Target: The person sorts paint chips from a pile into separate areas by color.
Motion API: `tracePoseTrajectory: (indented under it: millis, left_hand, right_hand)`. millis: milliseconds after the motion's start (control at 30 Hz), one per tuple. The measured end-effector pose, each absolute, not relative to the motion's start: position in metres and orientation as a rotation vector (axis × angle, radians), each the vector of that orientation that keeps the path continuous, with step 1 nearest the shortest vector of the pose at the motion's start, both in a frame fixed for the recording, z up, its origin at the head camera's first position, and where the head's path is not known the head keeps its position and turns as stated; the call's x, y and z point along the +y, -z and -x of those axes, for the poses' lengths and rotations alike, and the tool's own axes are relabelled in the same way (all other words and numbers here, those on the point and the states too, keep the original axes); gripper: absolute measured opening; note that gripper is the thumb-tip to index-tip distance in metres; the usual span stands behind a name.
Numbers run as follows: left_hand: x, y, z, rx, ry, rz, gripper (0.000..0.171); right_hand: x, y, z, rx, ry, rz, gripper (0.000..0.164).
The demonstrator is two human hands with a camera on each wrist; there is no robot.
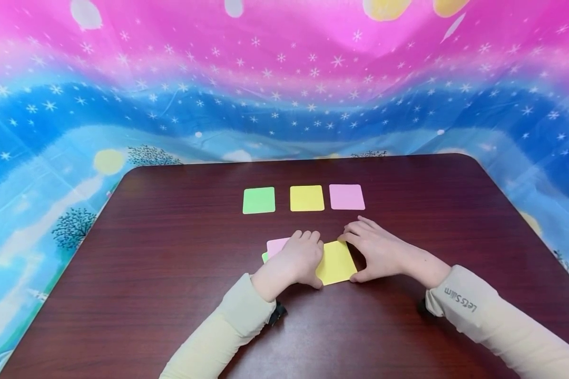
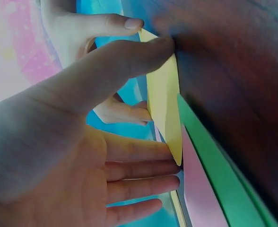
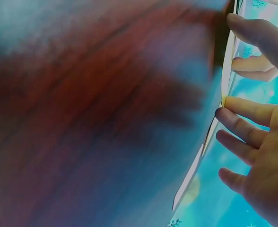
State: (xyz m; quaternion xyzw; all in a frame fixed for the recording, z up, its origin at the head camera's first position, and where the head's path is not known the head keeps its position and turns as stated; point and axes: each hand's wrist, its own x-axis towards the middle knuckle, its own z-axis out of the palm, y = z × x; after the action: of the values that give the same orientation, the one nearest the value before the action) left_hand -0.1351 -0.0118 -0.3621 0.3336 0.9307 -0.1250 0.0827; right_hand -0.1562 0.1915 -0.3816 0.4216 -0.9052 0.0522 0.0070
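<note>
A yellow square card (image 1: 337, 263) lies between the two hands near the middle of the table. My left hand (image 1: 296, 260) holds its left side, thumb at the near corner and fingers toward the far one. The right hand (image 1: 379, 250) grips the opposite side, with thumb and index finger at the two right corners. Partly hidden by the left hand are a pink card (image 1: 276, 245) and, under it, a green card (image 1: 265, 257). The left wrist view shows this green card (image 2: 214, 161) and pink card (image 2: 198, 189) beside the yellow one.
Farther back, a green card (image 1: 258, 200), a second yellow card (image 1: 306, 198) and a second pink card (image 1: 346, 197) lie in a row. The dark reddish-brown table (image 1: 137, 295) has rounded far corners. A colourful patterned cloth (image 1: 284, 110) hangs behind and around it.
</note>
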Motion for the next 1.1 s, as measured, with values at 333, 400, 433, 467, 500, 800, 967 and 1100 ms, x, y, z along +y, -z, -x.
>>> tracePoseTrajectory:
  millis: [333, 400, 433, 467, 500, 800, 967, 1100]
  left_hand:
    - [-0.014, 0.362, 0.144, 2.808, 0.347, -0.998, 0.079]
    - [-0.014, 0.362, 0.146, 2.811, 0.342, -0.995, 0.078]
    - [-0.014, 0.362, 0.147, 2.812, 0.337, -0.995, 0.077]
    - [-0.015, 0.361, 0.148, 2.815, 0.331, -0.994, 0.076]
    - [-0.015, 0.361, 0.149, 2.818, 0.327, -0.993, 0.075]
    - [-0.024, 0.355, 0.168, 2.794, 0.308, -0.981, 0.075]
    - [-0.03, 0.354, 0.181, 2.796, 0.294, -0.986, 0.073]
    - [-0.034, 0.356, 0.193, 2.811, 0.271, -1.002, 0.072]
  right_hand:
    - [0.19, 0.376, 0.163, -2.825, -0.136, -1.264, 0.071]
    - [0.19, 0.375, 0.165, -2.822, -0.138, -1.256, 0.07]
    - [0.189, 0.374, 0.166, -2.819, -0.139, -1.253, 0.07]
    - [0.189, 0.374, 0.167, -2.817, -0.142, -1.248, 0.07]
    - [0.188, 0.373, 0.168, -2.815, -0.148, -1.243, 0.07]
    - [0.182, 0.372, 0.183, -2.806, -0.15, -1.214, 0.07]
    - [0.176, 0.37, 0.195, -2.808, -0.167, -1.209, 0.07]
    - [0.172, 0.369, 0.205, -2.866, -0.174, -1.196, 0.073]
